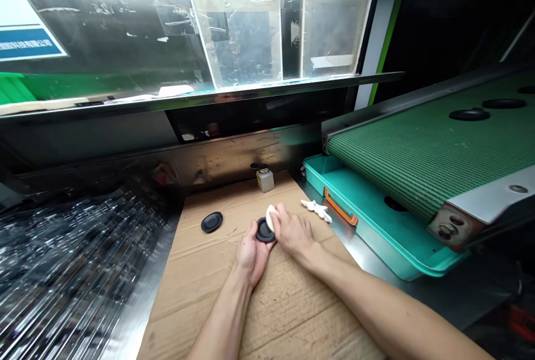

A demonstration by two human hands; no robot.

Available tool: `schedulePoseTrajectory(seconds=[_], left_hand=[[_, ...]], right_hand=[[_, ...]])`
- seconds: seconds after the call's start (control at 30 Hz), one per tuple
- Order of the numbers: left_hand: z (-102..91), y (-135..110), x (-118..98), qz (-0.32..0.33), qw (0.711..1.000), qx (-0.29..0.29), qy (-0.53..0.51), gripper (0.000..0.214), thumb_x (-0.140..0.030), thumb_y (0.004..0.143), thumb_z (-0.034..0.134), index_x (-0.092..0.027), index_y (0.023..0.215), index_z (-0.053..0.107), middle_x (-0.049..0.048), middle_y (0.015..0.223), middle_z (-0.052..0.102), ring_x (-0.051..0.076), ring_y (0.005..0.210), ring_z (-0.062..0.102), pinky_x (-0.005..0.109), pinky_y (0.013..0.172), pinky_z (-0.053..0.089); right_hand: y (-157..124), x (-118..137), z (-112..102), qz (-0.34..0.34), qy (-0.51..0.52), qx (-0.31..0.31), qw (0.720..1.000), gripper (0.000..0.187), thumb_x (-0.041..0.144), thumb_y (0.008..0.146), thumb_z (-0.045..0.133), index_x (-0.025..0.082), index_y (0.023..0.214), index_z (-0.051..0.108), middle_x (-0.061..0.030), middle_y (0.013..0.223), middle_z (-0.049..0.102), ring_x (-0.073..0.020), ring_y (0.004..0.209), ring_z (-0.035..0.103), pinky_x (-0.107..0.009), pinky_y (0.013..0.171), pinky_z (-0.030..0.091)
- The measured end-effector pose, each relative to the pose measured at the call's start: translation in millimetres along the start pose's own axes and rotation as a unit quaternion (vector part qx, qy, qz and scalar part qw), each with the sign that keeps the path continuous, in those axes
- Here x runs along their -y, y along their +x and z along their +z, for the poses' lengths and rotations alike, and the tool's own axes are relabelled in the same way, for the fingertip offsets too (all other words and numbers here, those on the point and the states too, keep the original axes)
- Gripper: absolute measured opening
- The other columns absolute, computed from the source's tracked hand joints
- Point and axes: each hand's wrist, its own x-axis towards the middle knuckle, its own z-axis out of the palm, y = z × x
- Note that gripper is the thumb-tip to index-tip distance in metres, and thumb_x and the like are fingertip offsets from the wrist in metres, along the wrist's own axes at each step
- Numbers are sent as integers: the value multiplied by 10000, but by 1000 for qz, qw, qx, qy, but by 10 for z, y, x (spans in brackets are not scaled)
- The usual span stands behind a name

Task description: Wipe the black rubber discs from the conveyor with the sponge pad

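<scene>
Over a sheet of cardboard [288,304], my left hand [251,257] grips a small black round disc [263,232] with a raised rim. A folded white wiping pad [270,216] is pinched in my right hand [295,233]. The pad touches the disc's upper right side and covers part of it. To the left, a second black disc [212,222] lies flat on the cardboard. Right of my right hand is a crumpled white cloth [316,210]. A small squarish bottle [264,179] with a dark top stands near the cardboard's far edge.
A green conveyor belt [401,151] carrying several black discs slopes in from the right. Beneath its end sits a teal tray [371,240] with an orange handle [340,208]. Clear plastic-wrapped items [79,259] are heaped at left. A metal ledge [251,92] crosses the back.
</scene>
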Motion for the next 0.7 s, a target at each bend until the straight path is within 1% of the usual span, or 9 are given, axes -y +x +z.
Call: schedulePoseTrajectory(seconds=[0.07,0.17,0.3,0.4,0.47,0.53,0.6,0.67,0.7], left_hand=[[-7,4,0,5,1000,0,-4,266,-259,918,489,-105,1083,631,146,1175,649,242,1111,601,407,967,496],[-2,6,-4,6,1000,-2,-13,263,-261,918,491,-105,1069,638,146,1183,645,232,1119,598,372,980,488],[22,-12,-11,4,1000,5,-15,305,-271,927,468,-118,1146,615,134,1206,636,232,1135,589,390,1001,473],[37,-30,-12,-20,1000,11,-17,332,-303,931,459,-130,1168,613,123,1231,627,232,1150,581,385,1030,450],[43,-38,-10,-16,999,22,-16,341,-312,934,450,-133,1173,614,120,1238,624,234,1167,571,383,1045,436],[49,-44,-6,-9,999,31,-10,338,-308,933,454,-133,1172,615,118,1234,627,236,1178,563,383,1050,430],[56,-50,-5,-21,999,33,-3,334,-308,927,466,-133,1168,617,119,1233,628,241,1181,560,390,1051,430],[59,-51,-8,-32,999,29,3,333,-317,924,472,-127,1152,623,127,1236,625,246,1178,563,391,1045,437],[57,-47,-12,-29,999,26,4,328,-317,924,472,-126,1142,625,131,1242,620,247,1178,563,391,1040,443]], right_hand=[[-16,9,1,13,-4,0,1000,354,460,986,268,243,1116,516,-53,764,690,-201,658,644,-257,596,361],[-46,30,11,-8,-8,-5,1000,378,473,981,287,259,1194,515,-64,770,685,-203,669,644,-269,638,397],[-88,83,50,18,-4,-5,1000,445,454,982,309,231,1333,467,-90,755,671,-194,656,630,-287,675,432],[-121,118,95,-11,1,-30,999,519,467,980,279,212,1415,402,-100,736,653,-208,659,624,-310,677,453],[-138,126,119,-10,5,-41,999,566,484,975,269,180,1444,364,-108,720,641,-208,649,618,-311,669,460],[-162,135,144,7,3,-50,999,599,488,971,279,147,1462,327,-110,698,631,-203,633,611,-305,661,462],[-188,151,170,-2,-3,-57,998,609,483,969,291,139,1471,300,-110,701,632,-201,642,612,-300,669,461],[-176,145,178,-22,-8,-49,999,600,482,968,292,145,1463,317,-112,721,642,-203,673,621,-293,679,458],[-142,119,167,-19,-10,-38,999,592,486,968,289,150,1453,337,-114,733,647,-205,692,627,-292,685,455]])
